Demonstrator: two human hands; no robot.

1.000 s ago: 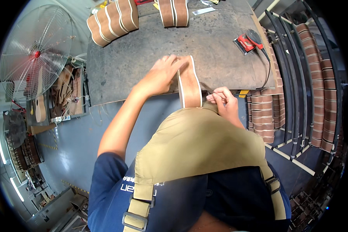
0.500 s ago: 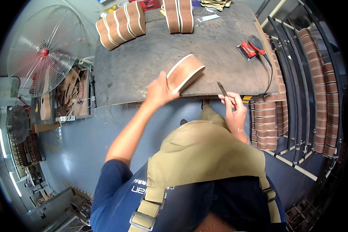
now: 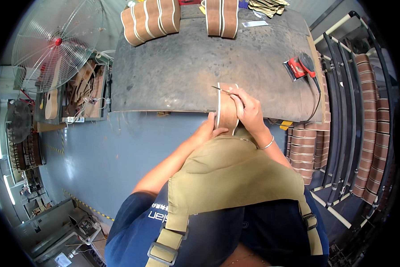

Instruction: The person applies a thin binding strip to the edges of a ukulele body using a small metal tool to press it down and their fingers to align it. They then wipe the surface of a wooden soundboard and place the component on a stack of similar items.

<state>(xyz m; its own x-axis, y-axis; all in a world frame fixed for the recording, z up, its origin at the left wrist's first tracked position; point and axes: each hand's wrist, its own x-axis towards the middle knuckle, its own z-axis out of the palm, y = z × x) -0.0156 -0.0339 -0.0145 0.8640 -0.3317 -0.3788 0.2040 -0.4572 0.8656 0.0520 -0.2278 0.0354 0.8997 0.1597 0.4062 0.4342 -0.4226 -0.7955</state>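
A small brown wooden instrument body (image 3: 227, 111) with white binding along its edges stands at the front edge of the workbench, against my apron. My left hand (image 3: 207, 129) grips its near left side, the thumb lying across the wood. In my right hand (image 3: 249, 108) is a thin dark blade (image 3: 222, 90), probably a knife or scraper, pinched between the fingers. The blade lies across the top of the body, its tip reaching past the left white edge. Whether it touches the wood, I cannot tell.
On the dark workbench (image 3: 164, 71), more bound bodies (image 3: 151, 20) stand at the back. A red sander (image 3: 300, 66) with a cord sits at the right. Racks (image 3: 337, 111) holding stacked bodies flank the bench's right side; a large fan (image 3: 57, 42) stands left.
My left hand has brought the instrument body toward me and turned it on end at the bench edge. My right hand has moved left and up, bringing the blade over it.
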